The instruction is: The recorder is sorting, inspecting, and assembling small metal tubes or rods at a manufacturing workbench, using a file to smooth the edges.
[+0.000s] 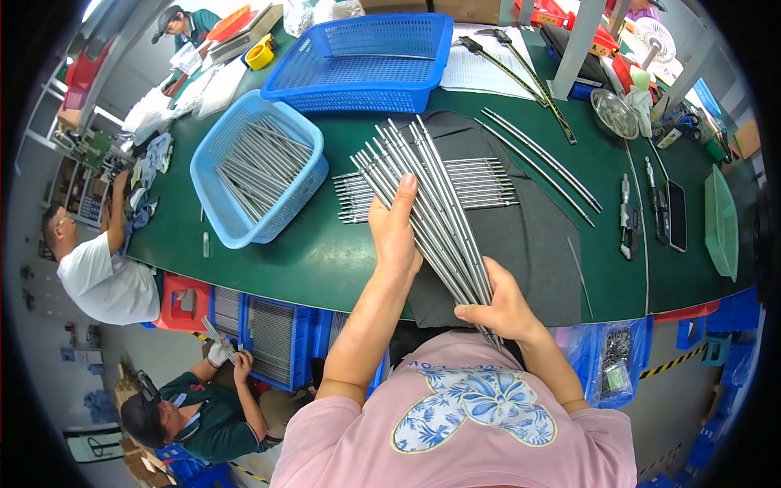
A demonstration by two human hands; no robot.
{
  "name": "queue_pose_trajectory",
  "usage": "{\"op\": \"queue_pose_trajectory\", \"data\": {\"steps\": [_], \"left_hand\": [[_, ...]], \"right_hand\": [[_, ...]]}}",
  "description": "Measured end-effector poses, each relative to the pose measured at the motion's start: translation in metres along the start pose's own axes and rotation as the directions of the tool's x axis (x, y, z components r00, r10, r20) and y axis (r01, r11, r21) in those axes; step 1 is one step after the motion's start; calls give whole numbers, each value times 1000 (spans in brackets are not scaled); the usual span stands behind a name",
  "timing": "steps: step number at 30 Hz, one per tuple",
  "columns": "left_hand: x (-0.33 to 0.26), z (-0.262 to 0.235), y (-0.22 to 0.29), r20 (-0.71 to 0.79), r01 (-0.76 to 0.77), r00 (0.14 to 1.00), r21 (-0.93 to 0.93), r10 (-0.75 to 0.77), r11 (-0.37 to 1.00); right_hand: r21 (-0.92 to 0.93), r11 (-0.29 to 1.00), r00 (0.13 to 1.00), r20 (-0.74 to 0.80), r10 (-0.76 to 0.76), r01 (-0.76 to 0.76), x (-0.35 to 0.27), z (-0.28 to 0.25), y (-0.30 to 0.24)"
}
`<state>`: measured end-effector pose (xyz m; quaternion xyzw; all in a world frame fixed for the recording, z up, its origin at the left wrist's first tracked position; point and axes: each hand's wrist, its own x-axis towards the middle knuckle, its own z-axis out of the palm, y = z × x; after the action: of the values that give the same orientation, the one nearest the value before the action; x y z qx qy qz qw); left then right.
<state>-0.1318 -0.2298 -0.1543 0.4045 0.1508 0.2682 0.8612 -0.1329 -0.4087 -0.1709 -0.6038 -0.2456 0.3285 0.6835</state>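
- The rods [443,213] in hand were slim, shiny silver metal, straight, with narrower stepped ends and what looked like little rings along them
- That bundle sat slantwise over the black cloth [533,268], tops fanned out, lower ends squeezed close together near the person's shirt [350,443]
- Left hand [394,233] was wrapped round the bundle from the left, thumb pointing up along the front, the other fingers mostly hidden behind the metal
- Right hand [511,309] had the lower end, fingers closed round it and thumb laid across the front, so both hands were gripping the same bunch
- Both forearms came up from below, elbows bent
- Behind the bundle a neat row of similar rods [482,184] lay side by side on the cloth, with a few loose rods [543,157] to the right
- Light blue plastic basket [213,221] to the left was holding a messy heap of rods; the darker blue one [350,99] beyond it was a perforated rectangle
- The surface [169,213] was smooth dark green, with a phone [677,215] and a pale green tray [721,232] off right
- Co-worker in a white shirt [110,281] was over on the left
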Motion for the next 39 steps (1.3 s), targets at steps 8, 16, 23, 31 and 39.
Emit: {"op": "queue_pose_trajectory", "data": {"steps": [8, 16, 23, 31, 39], "left_hand": [[0, 1, 1, 4, 61, 998, -69, -61, 996], [0, -1, 1, -81, 28, 996, -6, -28, 1000], [2, -7, 5, 39, 135, 991, -210, -130, 968], [8, -5, 12, -29, 140, 989, -183, -148, 973], [5, 0, 57, -10, 23, 1000, -222, -25, 975]], "right_hand": [[15, 997, 997, -12, 76, -76, -5, 0, -4], [-95, 994, 999, -3, -48, 47, -4, 2, -6], [-94, 995, 999, 30, 22, -19, -4, 4, -8], [110, 992, 990, 133, 46, -61, 2, 10, -6], [282, 958, 999, 19, 50, -53, 15, 6, -13]]}}
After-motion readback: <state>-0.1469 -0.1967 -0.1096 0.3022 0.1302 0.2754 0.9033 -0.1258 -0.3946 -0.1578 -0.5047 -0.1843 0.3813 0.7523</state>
